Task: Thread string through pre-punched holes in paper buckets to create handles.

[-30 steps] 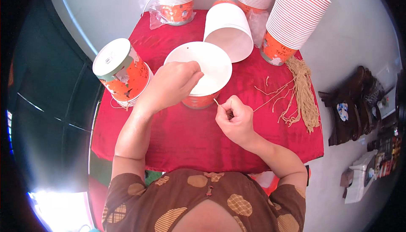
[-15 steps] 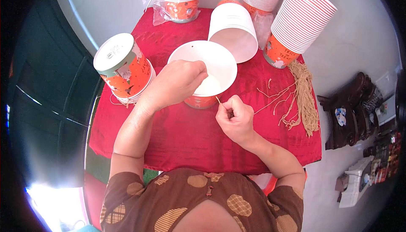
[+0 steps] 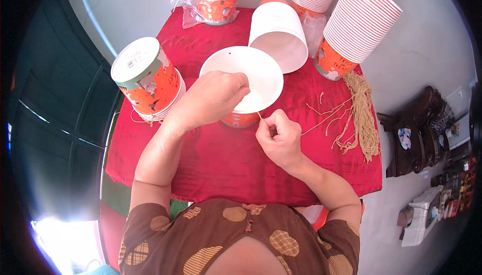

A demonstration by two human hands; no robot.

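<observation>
An open white paper bucket (image 3: 236, 64) with an orange printed outside stands upright on the red cloth (image 3: 226, 159). My left hand (image 3: 211, 97) reaches over its near rim, fingers pinched together inside. My right hand (image 3: 278, 137) sits just outside the bucket's near right side and pinches a thin tan string (image 3: 259, 116) that runs up to the bucket wall. Both hands are close together at the rim.
A lidded orange bucket (image 3: 145, 79) lies tilted at the left. Another white bucket (image 3: 278, 34) lies on its side behind. Tall stacks of buckets (image 3: 359, 24) stand at the back. A bundle of tan strings (image 3: 364, 119) lies at the right; dark shoes (image 3: 416, 134) sit on the floor.
My left hand's fingers have shifted slightly deeper inside the bucket rim. My right hand holds its place with the string. The view has tilted a little.
</observation>
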